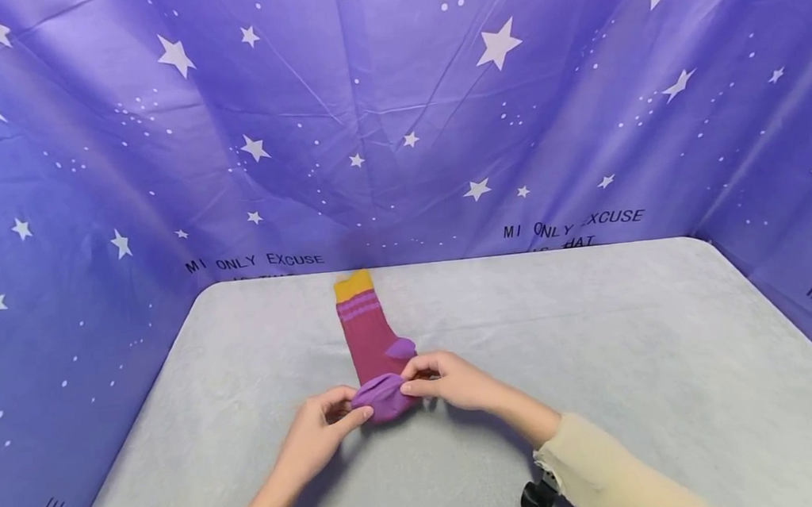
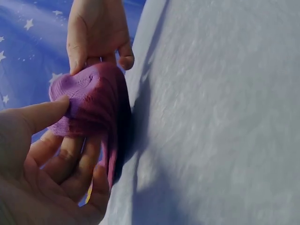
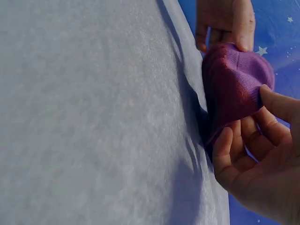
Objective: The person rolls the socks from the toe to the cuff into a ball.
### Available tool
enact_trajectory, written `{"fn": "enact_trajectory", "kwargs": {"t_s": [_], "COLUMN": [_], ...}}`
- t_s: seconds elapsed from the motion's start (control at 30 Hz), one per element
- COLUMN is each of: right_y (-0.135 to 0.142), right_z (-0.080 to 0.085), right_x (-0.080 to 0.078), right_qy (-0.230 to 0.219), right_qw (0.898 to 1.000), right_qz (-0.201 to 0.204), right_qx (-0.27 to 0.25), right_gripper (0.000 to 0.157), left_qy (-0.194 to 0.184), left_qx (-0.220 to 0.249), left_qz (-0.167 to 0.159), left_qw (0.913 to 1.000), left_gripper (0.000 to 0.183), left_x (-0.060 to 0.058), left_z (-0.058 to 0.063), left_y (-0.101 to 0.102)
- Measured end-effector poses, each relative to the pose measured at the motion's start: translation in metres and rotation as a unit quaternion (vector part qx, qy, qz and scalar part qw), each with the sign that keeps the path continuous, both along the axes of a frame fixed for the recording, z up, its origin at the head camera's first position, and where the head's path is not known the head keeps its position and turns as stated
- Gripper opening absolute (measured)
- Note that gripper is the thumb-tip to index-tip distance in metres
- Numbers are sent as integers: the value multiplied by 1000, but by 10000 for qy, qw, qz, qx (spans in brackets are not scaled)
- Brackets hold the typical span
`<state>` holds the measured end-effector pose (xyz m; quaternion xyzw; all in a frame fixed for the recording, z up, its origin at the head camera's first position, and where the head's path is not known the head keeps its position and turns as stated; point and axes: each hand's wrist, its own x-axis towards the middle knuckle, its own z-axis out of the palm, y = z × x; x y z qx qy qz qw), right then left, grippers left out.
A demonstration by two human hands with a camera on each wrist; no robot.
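A maroon sock (image 1: pixel 370 340) stretches away from the hands over the table, with a yellow cuff (image 1: pixel 354 286) at the far end, two purple stripes below it and a purple heel (image 1: pixel 401 348) on the right. Its purple toe (image 1: pixel 383 398) is lifted and bent up at the near end. The left hand (image 1: pixel 317 430) pinches the toe's left side, thumb on top and fingers underneath. On the other side the right hand (image 1: pixel 452 381) pinches it likewise. Both wrist views show the toe (image 2: pixel 84 91) spread between the two hands, with fingers partly hidden beneath the fabric (image 3: pixel 229 89).
The sock lies on a grey-white table (image 1: pixel 600 350) with rounded far corners. Behind and beside it hangs a purple curtain (image 1: pixel 393 87) with white stars and lettering. A small black object (image 1: pixel 538 500) sits by the right sleeve (image 1: pixel 609 468).
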<state>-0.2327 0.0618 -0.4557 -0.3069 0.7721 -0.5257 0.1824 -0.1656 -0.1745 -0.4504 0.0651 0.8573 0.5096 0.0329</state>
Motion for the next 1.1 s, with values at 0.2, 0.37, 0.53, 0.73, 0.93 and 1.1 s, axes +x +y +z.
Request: {"fn": "enact_trajectory", "kwargs": {"t_s": [0.2,0.37,0.53,0.73,0.93,1.1], "right_y": [7,6,3,1,0,5], "right_z": [-4,-7,-6,-6,-8,-5], "right_x": [2,3,5,5,4,8], "right_qy": [-364,-397,-388,22,775,1762], "right_qw": [9980,9940,9906,9856,9891,9798], "right_qz": [-311,-680,-980,-1257,-892,-378], "right_qx": [416,754,871,1134,874,864], "right_gripper": [19,17,15,14,13,13], "left_qy": [-457,-462,-365,348,1594,1683], "left_qx": [89,-242,-500,-1504,-2487,-2824], "left_qz": [-317,-92,52,55,-834,-1341], "left_qw": [9984,9986,9981,9880,9517,9349], "left_gripper": [21,22,21,29,24,15], "left_x": [-5,-10,-14,-16,-15,-14], "left_z": [-10,-14,-14,-14,-9,-7], "left_y": [8,14,18,23,30,31]}}
